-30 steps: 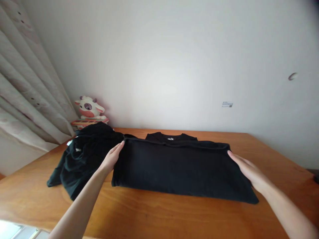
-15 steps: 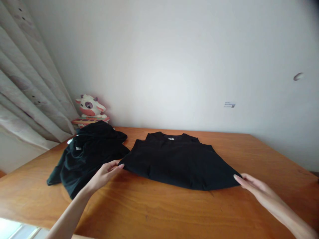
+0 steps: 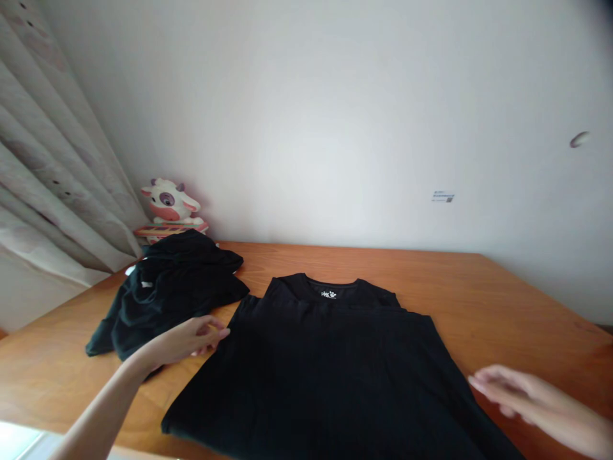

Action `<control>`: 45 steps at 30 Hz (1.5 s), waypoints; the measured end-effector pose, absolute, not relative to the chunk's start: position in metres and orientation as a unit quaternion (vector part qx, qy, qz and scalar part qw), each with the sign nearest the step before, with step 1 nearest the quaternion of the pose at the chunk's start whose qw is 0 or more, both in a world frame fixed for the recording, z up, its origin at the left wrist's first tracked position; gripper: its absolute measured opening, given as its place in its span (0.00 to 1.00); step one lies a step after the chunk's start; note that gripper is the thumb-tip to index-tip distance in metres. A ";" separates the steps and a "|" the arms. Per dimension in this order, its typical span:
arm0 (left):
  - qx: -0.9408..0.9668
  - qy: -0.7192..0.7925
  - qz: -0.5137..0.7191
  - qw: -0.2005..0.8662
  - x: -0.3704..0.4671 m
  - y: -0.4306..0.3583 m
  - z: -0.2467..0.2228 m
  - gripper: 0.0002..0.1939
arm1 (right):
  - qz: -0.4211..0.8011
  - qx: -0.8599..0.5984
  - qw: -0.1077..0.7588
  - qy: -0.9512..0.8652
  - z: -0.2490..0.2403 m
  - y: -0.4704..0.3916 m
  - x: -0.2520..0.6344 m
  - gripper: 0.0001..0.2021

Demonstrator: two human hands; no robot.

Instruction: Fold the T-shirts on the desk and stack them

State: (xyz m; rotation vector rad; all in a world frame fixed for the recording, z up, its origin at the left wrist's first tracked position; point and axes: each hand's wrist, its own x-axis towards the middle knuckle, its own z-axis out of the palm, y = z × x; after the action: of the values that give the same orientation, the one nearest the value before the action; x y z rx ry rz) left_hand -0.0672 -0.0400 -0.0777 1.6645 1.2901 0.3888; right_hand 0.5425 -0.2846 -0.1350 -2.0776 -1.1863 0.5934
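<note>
A black shirt (image 3: 330, 370) lies spread over the front middle of the wooden table, its neckline with a white printed label toward the wall and its lower part running past the bottom of the view. My left hand (image 3: 204, 338) is at the shirt's left edge, thumb and fingertips curled close together; whether cloth is between them is unclear. Beside the right edge is my right hand (image 3: 505, 390), blurred, its fingertips near the cloth; its grip cannot be made out. A heap of dark clothes (image 3: 172, 294) rests to the left of the shirt.
A cow-shaped toy (image 3: 170, 203) with a keyboard stands at the back left corner, by the curtain (image 3: 57, 172). The wooden table (image 3: 460, 281) meets a white wall (image 3: 325, 128) bearing a small sticker (image 3: 443, 197).
The shirt has come nearer and now lies lower and wider in view. My left hand has moved slightly left and down; my right hand has moved right and down.
</note>
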 end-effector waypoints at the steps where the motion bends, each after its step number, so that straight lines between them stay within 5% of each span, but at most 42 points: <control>1: 0.667 0.558 0.200 0.451 -0.056 -0.031 -0.084 0.24 | 0.272 -0.783 0.336 -0.447 -0.125 -0.267 0.541 0.26; 4: 0.635 0.616 0.268 0.380 -0.023 -0.005 -0.100 0.28 | 0.269 -0.794 0.377 -0.393 -0.110 -0.216 0.535 0.27; 10: 0.683 0.599 0.272 0.316 0.002 0.018 -0.104 0.20 | 0.262 -0.762 0.395 -0.441 -0.135 -0.173 0.530 0.22; 17: 0.556 0.481 0.402 0.546 0.005 0.004 -0.076 0.25 | 0.342 -0.719 0.427 -0.429 -0.122 -0.170 0.530 0.20; 21: 0.515 0.434 0.461 0.578 0.014 0.010 -0.058 0.27 | 0.326 -0.704 0.465 -0.426 -0.094 -0.157 0.530 0.20; 25: 0.523 0.412 0.543 0.512 0.024 0.039 -0.059 0.29 | 0.249 -0.698 0.512 -0.434 -0.087 -0.122 0.538 0.19; 33: 0.607 0.585 0.439 0.310 0.045 0.090 -0.113 0.18 | 0.113 -0.841 0.318 -0.422 -0.133 -0.071 0.539 0.10; 40: 0.655 0.609 0.417 0.163 0.056 0.089 -0.099 0.19 | 0.021 -0.874 0.293 -0.388 -0.125 -0.060 0.525 0.23; 45: 0.752 0.547 0.349 0.117 0.138 0.050 -0.105 0.15 | -0.012 -0.833 0.244 -0.496 -0.118 -0.045 0.426 0.24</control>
State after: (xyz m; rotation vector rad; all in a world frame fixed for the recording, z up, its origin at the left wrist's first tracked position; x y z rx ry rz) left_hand 0.1379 0.0504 -0.1046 2.2003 1.6001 1.0228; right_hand 0.4262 -0.0453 -0.1181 -2.2761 -1.3535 -0.0330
